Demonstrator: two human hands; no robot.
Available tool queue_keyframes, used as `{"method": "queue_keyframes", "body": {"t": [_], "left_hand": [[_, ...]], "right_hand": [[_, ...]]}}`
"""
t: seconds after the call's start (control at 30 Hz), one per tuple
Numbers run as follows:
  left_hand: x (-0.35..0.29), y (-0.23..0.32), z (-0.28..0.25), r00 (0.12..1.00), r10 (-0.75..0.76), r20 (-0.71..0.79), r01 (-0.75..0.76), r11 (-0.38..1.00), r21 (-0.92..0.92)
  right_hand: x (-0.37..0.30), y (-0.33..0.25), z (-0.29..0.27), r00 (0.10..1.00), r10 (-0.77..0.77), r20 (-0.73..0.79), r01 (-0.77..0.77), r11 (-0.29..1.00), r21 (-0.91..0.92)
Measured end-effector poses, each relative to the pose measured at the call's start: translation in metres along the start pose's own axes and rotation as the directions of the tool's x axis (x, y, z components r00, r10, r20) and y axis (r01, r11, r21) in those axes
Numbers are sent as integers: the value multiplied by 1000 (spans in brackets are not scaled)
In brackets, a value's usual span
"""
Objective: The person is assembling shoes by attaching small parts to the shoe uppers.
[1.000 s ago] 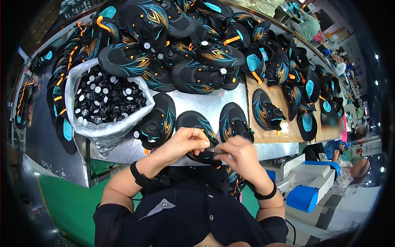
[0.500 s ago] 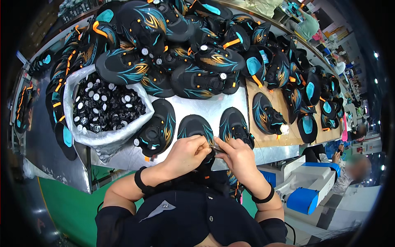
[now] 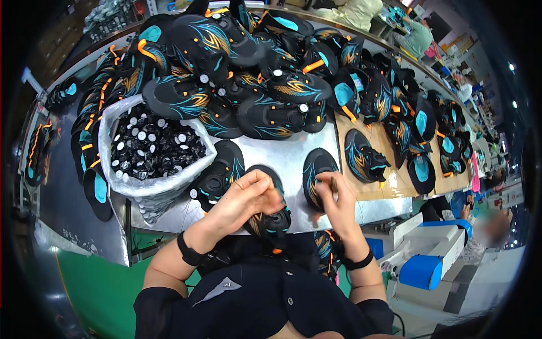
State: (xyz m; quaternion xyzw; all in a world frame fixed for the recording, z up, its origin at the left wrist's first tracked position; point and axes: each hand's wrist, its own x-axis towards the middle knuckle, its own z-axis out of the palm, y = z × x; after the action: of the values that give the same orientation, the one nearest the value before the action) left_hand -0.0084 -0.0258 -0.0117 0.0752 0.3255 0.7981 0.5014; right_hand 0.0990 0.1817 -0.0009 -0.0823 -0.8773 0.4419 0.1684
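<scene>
The shoe [image 3: 275, 222] lies at 4 o'clock of the left hand [image 3: 251, 199], whose blurred fingers leave grip undeterminable; the right hand [image 3: 337, 208] grips a slim tool [image 3: 334, 190]. Steady the shoe against the bench [image 3: 294, 151]; work from 3 o'clock.

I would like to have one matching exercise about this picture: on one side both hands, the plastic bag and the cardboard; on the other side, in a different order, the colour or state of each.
Column one
1. Left hand
2. Right hand
3. Plastic bag
4. Cardboard

Column two
A. Brown, flat under several shoes
B. Holds a slim dark thing
C. Whitish, filled with small black parts
D. Overlaps a shoe; its fingertips are blurred

Pairs: 1-D, 2-B, 3-C, 4-A
</scene>
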Motion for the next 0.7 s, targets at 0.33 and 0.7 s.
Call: {"method": "queue_keyframes", "body": {"t": [0.33, 0.7], "left_hand": [[5, -11, 8, 965, 261, -37, -172, 729, 662], [12, -3, 13, 986, 164, 10, -139, 797, 588]], "right_hand": [[5, -9, 35, 933, 288, 214, -333, 476, 814], [15, -11, 19, 858, -510, 67, 510, 826, -240]]}}
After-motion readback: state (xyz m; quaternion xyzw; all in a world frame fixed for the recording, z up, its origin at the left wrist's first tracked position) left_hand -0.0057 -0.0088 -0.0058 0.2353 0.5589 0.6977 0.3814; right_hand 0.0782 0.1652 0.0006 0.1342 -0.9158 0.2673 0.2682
